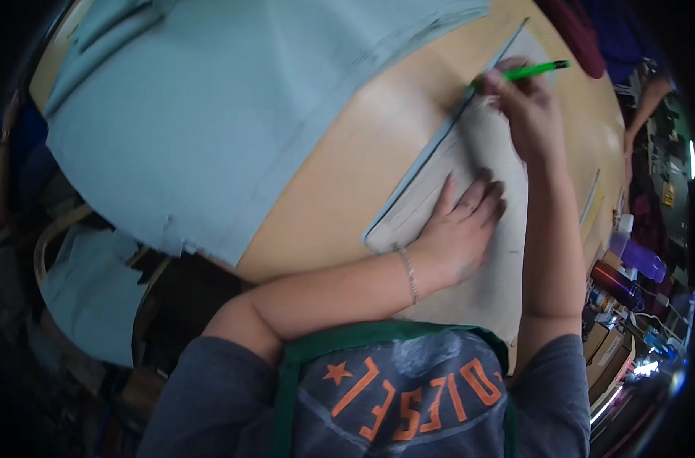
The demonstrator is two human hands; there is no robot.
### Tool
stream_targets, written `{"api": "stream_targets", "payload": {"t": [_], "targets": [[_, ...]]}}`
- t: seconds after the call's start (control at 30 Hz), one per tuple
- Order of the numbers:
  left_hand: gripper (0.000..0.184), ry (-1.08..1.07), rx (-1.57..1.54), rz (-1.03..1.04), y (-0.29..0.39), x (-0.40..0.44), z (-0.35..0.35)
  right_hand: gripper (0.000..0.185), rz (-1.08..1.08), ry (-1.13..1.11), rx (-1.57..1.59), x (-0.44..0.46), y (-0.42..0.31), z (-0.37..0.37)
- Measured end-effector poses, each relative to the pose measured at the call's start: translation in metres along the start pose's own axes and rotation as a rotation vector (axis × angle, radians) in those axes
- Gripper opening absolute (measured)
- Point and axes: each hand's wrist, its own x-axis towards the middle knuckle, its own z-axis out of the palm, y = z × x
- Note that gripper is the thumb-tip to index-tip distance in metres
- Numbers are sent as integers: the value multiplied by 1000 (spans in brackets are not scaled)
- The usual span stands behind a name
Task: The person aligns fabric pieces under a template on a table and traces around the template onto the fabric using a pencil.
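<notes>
My left hand (460,229) lies flat with fingers spread on a beige pattern piece (431,200). My right hand (529,114) is closed around a bright green pencil (537,71) with a dark end. Its tip is near the pattern's long left edge, towards the far end; the exact contact is blurred. A narrow strip of light blue fabric (418,169) shows along that edge, beside a dark line. The pattern covers most of whatever lies beneath it.
A large stack of light blue fabric (202,114) covers the left of the wooden table (317,191). More blue cloth (95,290) hangs over a chair at lower left. A purple bottle (639,258) and dark red flask (613,281) stand at right. Other people's arms (647,107) show at the edges.
</notes>
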Motion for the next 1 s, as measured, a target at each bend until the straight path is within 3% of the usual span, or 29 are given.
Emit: {"api": "stream_targets", "payload": {"t": [0.03, 0.07, 0.1, 0.13, 0.3, 0.67, 0.77, 0.87, 0.93, 1.0], "targets": [[62, 7, 158, 3, 2, 1, 3, 19, 48, -182, -45, -25, -5, 18], [60, 14, -86, -61, 1, 4, 17, 16, 78, -259, -6, -47, -9, 38], [57, 28, -326, -119, -2, 8, 37, 16, 248, -386, 34, -61, -12, 48], [55, 43, -568, -173, -4, 11, 34, 16, 239, -419, 25, -75, -13, 59], [59, 24, 194, 83, -5, 8, 22, 16, 301, -495, -160, -91, -19, 72], [62, 40, 144, 22, -7, 9, 33, 16, 271, -468, -233, -95, -16, 73], [62, -85, -234, -97, -4, 15, 21, 16, 249, -362, -245, -82, -9, 56], [64, -151, 39, -54, 2, 6, -3, 17, 111, -197, -196, -54, 3, 28], [66, -70, -20, -24, 2, 4, -5, 18, 50, -148, -302, -26, 14, 2], [67, -78, -54, -17, 2, 5, -9, 20, 110, -122, -160, -1, 18, -20]]}}
